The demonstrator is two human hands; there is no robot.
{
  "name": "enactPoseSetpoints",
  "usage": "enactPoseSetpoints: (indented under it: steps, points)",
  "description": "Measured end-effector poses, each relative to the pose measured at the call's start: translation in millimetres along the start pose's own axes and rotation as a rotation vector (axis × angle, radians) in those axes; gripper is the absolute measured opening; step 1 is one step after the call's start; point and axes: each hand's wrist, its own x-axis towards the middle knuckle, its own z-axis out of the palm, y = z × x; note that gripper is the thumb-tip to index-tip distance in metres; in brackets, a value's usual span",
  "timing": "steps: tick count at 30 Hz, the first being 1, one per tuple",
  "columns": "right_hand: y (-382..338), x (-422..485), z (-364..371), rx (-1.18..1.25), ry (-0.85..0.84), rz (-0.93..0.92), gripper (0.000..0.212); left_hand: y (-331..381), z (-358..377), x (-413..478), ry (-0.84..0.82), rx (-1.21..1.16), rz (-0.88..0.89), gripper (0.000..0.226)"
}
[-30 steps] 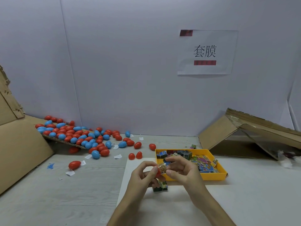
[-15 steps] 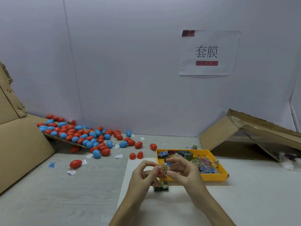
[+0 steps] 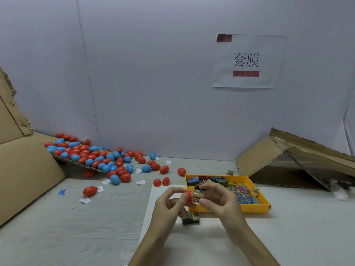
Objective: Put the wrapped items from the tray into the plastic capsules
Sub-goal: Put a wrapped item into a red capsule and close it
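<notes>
Many wrapped items [image 3: 238,191] lay in tray [image 3: 255,207]; I saw left hand [image 3: 169,204], right hand [image 3: 221,200] both pinching red capsule [image 3: 189,195], unfinished.

One yellow plastic tray [image 3: 255,207] holds a jumble of printed wrapped items [image 3: 242,191], too tangled to count. One more wrapped packet [image 3: 191,219] lies beside it. Two red capsule pieces [image 3: 157,182] stand near. Dozens of red and blue egg-shaped plastic capsules [image 3: 99,160] lie scattered, past exact counting. One banded red capsule [image 3: 187,196] sits between the left hand [image 3: 169,207] and right hand [image 3: 221,200].
</notes>
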Motion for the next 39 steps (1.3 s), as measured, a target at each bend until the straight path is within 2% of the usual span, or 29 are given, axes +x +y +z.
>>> enactPoseSetpoints:
  steps: [15, 24, 31, 39]
  points:
    - [1.6, -0.8, 1.9, -0.017, -0.04, 0.023, 0.033, -1.6, 0.6, 0.2, -0.004, -0.028, 0.001, 0.017]
    - [-0.1, -0.7, 1.0, 0.02, -0.049, 0.058, 0.029, -5.7, 1.0, 2.2, -0.015, -0.007, -0.001, 0.015]
    - [0.9, 0.3, 0.3, 0.04, -0.045, 0.075, 0.033, -6.5, 0.3, 2.8, -0.032, -0.019, 0.014, 0.034]
    - [3.8, 0.0, 1.6, 0.001, -0.059, 0.06, 0.029, -9.6, 1.0, 4.9, -0.039, -0.027, 0.028, 0.029]
